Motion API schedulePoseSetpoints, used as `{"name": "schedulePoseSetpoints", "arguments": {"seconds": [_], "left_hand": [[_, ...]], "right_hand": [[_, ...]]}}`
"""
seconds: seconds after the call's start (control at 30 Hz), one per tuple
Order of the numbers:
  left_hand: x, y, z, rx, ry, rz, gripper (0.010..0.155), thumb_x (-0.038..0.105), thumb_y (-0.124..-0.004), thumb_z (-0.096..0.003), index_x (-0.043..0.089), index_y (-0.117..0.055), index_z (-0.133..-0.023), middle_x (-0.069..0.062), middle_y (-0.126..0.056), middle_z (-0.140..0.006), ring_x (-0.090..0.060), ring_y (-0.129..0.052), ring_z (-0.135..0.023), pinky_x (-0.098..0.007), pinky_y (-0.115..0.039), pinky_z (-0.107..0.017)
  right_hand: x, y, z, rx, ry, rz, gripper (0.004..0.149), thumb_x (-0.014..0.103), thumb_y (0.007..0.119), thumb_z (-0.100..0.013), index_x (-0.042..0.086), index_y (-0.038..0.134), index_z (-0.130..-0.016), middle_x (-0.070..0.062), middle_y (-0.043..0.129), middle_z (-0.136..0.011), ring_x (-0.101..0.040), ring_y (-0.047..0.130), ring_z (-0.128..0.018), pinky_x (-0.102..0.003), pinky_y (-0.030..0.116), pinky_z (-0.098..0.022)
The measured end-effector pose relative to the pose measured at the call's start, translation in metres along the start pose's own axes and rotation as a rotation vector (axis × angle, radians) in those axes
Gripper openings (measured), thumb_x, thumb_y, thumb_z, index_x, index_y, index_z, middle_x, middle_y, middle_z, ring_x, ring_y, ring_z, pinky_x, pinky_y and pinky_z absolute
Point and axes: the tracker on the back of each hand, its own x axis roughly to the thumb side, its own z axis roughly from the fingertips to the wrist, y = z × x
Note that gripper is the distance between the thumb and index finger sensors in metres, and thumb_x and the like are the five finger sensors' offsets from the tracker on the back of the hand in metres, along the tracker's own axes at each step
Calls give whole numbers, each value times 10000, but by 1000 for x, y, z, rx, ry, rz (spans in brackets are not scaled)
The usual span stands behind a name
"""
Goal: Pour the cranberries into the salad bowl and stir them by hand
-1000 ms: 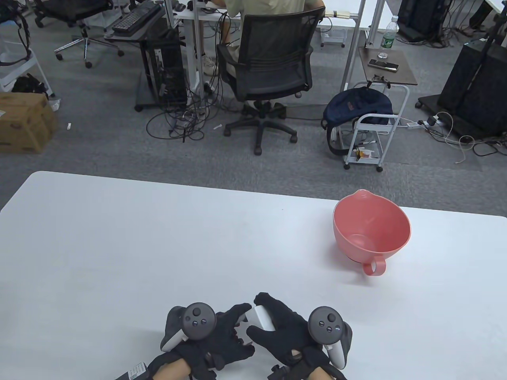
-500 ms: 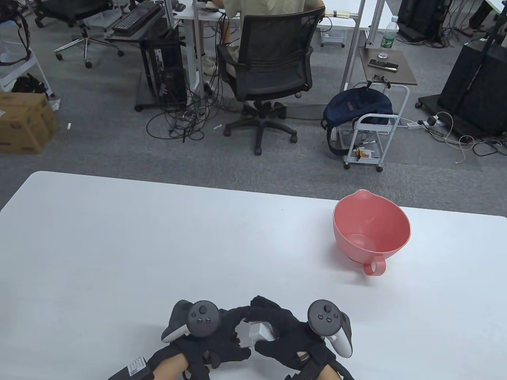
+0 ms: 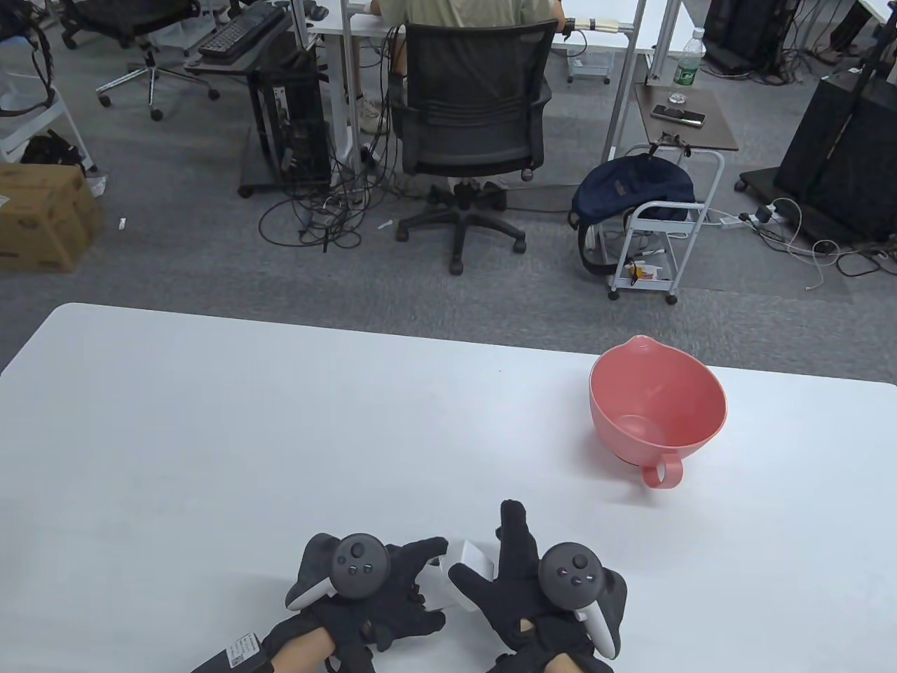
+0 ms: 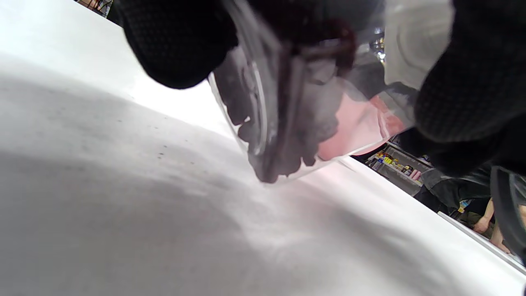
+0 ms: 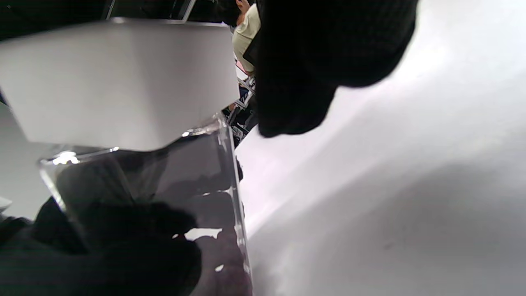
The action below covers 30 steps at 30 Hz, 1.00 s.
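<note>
A clear jar (image 3: 440, 587) with a white lid (image 3: 471, 555) stands between my two hands at the near edge of the white table (image 3: 280, 434). My left hand (image 3: 403, 585) grips the jar's body; dark cranberries (image 4: 283, 156) show through its wall in the left wrist view. My right hand (image 3: 501, 575) lies against the lid with its fingers (image 3: 515, 526) stretched straight away from me and the thumb across the lid's near side. The right wrist view shows the lid (image 5: 123, 82) with a fingertip (image 5: 312, 82) just beside it. The empty pink salad bowl (image 3: 659, 413) stands far right.
The bowl has a ring handle (image 3: 662, 475) facing me and a spout (image 3: 639, 343) on its far side. Beyond the table's far edge, a person sits in a black office chair (image 3: 476, 119) near a white cart (image 3: 655, 231).
My right hand's fingers, curled over the lid before, have straightened and now point away. My left hand keeps its hold on the jar. The office chair behind has turned.
</note>
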Motion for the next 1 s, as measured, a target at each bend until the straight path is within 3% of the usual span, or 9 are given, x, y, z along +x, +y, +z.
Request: {"name": "schedulePoseSetpoints", "arguments": {"seconds": [0.17, 0.23, 0.3, 0.4, 0.7, 0.8, 1.0], "left_hand": [[1, -1, 0, 3, 3, -39, 957, 720, -1018, -344, 481, -454, -1079, 133, -743, -1176, -285, -860, -985, -389, -868, -549], [2, -1, 0, 1, -1, -30, 957, 711, -1026, -344, 474, -463, -1081, 126, -750, -1173, -296, -860, -981, -395, -866, -546], [2, -3, -1, -7, 6, -84, 956, 716, -1022, -344, 477, -462, -1081, 130, -746, -1175, -290, -861, -982, -391, -867, -548], [2, -3, -1, -9, 10, -60, 956, 712, -1025, -344, 472, -465, -1082, 127, -748, -1174, -297, -860, -981, -396, -866, -547], [0, 0, 0, 11, 29, -52, 956, 708, -1026, -346, 467, -466, -1083, 128, -746, -1175, -298, -861, -979, -398, -864, -547], [-2, 1, 0, 16, 32, -29, 957, 711, -1024, -346, 465, -465, -1083, 128, -746, -1174, -299, -862, -977, -397, -866, -544], [-3, 2, 1, 15, 41, -30, 954, 709, -1024, -349, 462, -467, -1083, 125, -747, -1173, -300, -862, -976, -398, -867, -544]], "right_hand": [[3, -2, 0, 35, 16, -26, 1174, 1001, 677, -257, 258, 331, -1097, -89, 821, -943, -47, 999, -279, -166, 874, -137], [3, -2, -1, 43, 20, 27, 1105, 974, 732, -281, 269, 452, -1085, -59, 842, -918, -41, 996, -286, -166, 875, -148], [4, -2, -2, 59, 8, -30, 1004, 904, 826, -311, 271, 574, -1049, -75, 828, -948, -66, 1016, -320, -183, 895, -173], [6, -2, -3, 72, -35, -47, 881, 836, 879, -329, 309, 673, -1003, -80, 780, -998, -172, 1025, -446, -269, 914, -280], [11, -4, -3, 104, -143, -66, 673, 571, 1012, -363, 506, 707, -959, -115, 609, -1134, -360, 850, -826, -466, 819, -568], [12, -4, -4, 117, -186, -135, 635, 428, 1044, -370, 515, 743, -922, -26, 627, -1158, -377, 732, -940, -531, 731, -641], [10, 0, -6, 153, -197, -194, 609, 271, 1038, -382, 521, 781, -875, 111, 588, -1172, -349, 598, -1059, -549, 676, -699]]}}
